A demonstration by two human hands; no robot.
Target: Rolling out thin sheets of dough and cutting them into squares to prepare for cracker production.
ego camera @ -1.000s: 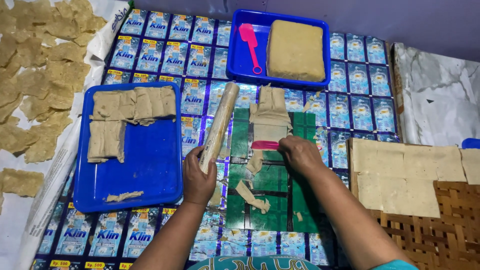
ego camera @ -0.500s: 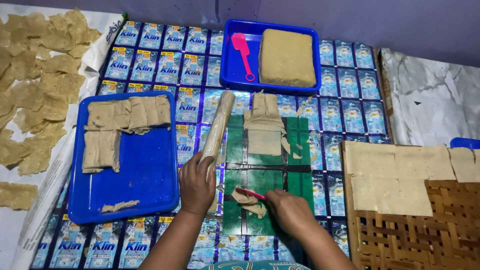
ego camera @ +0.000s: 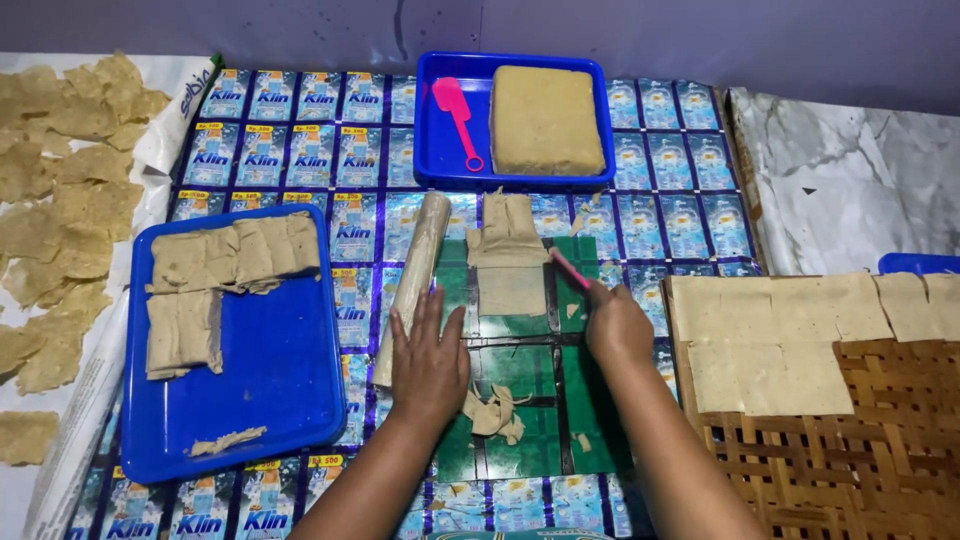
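Observation:
My left hand [ego camera: 430, 360] lies flat on a green tiled board [ego camera: 520, 365], fingers spread, beside a dough-coated rolling pin [ego camera: 415, 280] that lies on the board's left edge. My right hand [ego camera: 617, 325] grips a thin pink tool [ego camera: 568, 267] whose tip reaches up beside a thin square of rolled dough [ego camera: 511, 290] on the board. More stacked dough sheets [ego camera: 507, 228] sit at the board's far end. A crumpled heap of dough trimmings [ego camera: 493, 412] lies between my wrists.
A blue tray [ego camera: 270, 390] at left holds cut dough squares [ego camera: 215, 270]. A smaller blue tray [ego camera: 432, 150] at the back holds a dough block [ego camera: 545, 118] and a pink spatula [ego camera: 458, 118]. A woven bamboo rack [ego camera: 870, 440] at right carries flat sheets [ego camera: 770, 335]. Dried pieces [ego camera: 60, 200] lie far left.
My right hand moved from the board's near end up to its right side with the pink tool. The trimmings were left in a heap. My left hand shifted onto the board.

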